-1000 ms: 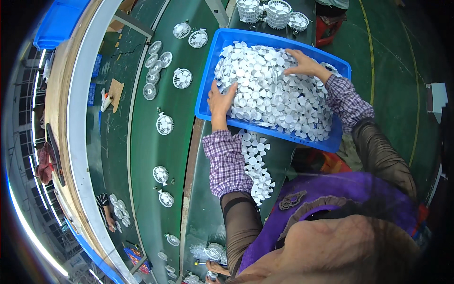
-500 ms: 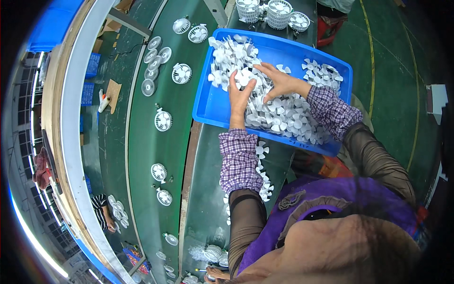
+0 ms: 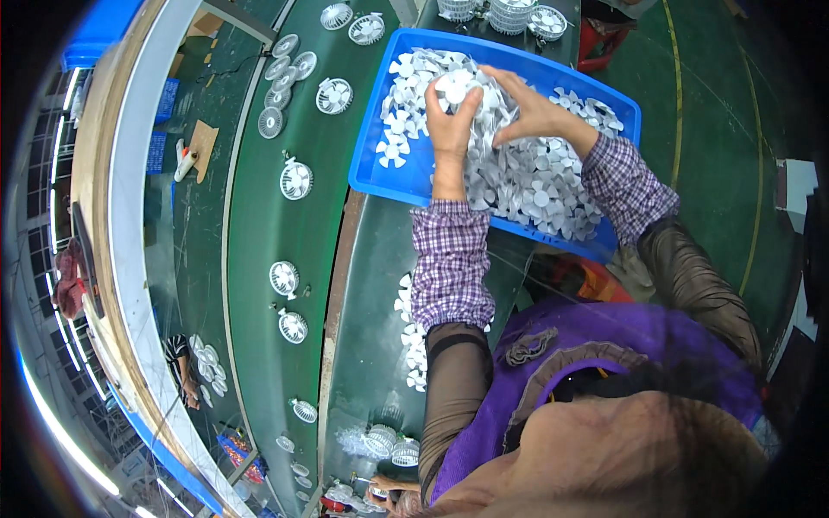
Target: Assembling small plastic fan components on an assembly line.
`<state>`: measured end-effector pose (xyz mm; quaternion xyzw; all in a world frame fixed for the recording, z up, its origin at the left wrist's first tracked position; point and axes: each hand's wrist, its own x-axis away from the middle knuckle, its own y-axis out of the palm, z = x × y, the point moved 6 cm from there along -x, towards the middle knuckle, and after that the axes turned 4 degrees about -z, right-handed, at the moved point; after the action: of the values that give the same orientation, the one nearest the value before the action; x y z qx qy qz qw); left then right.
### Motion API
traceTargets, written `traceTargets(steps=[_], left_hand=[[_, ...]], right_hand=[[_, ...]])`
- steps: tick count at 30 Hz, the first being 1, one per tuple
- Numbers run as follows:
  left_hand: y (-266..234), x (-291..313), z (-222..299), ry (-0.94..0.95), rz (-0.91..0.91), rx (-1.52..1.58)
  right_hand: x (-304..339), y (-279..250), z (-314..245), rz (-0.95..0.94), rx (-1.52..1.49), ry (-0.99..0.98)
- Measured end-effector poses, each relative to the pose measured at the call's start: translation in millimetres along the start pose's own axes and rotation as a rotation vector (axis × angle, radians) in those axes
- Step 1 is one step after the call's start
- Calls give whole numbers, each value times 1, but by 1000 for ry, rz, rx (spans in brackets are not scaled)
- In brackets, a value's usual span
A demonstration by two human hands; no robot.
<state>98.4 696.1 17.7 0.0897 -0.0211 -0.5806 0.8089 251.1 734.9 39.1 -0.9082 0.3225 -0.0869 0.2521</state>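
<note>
A blue tray (image 3: 367,173) holds a heap of white plastic fan blades (image 3: 540,194). Over its far left part, my left hand (image 3: 450,125) is curled round a clump of fan blades, with a blade (image 3: 455,89) showing between thumb and forefinger. My right hand (image 3: 540,114) cups the same clump from the right, its thumb and fingers spread round the blades. The clump is held between both palms, and some fingertips are hidden among the blades. A few loose blades (image 3: 393,150) lie on the tray's floor left of my left wrist.
Left of the tray runs a green conveyor belt (image 3: 268,216) with white round fan housings (image 3: 296,179) on it. Stacked fan covers (image 3: 511,15) stand beyond the tray. More fan blades (image 3: 414,345) lie on the bench by my left forearm. Other people's hands (image 3: 190,393) show at the lower left.
Both hands have moved slightly right and away from me, drawing a clump of blades together. Bare blue floor now shows at the tray's left. The housings on the belt have shifted toward the far end.
</note>
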Motion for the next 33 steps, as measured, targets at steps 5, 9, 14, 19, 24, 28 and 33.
traceTargets(steps=[5,9,14,19,24,28,33], left_hand=[[-14,15,16,-47,43,17],[-55,56,28,8,157,42],[-144,154,49,31,365,48],[-243,294,42,-102,556,32],[-306,408,22,-244,695,73],[-336,451,28,-469,644,-184],[-354,478,39,-588,408,-725]], right_hand=[[-1,12,-10,48,76,-123],[0,47,-55,-20,39,-154],[2,146,-115,-209,-54,-299],[25,292,-156,-437,-18,-289],[65,402,-178,-630,-63,-277],[79,434,-197,-773,229,-269],[82,420,-223,-808,301,-267]])
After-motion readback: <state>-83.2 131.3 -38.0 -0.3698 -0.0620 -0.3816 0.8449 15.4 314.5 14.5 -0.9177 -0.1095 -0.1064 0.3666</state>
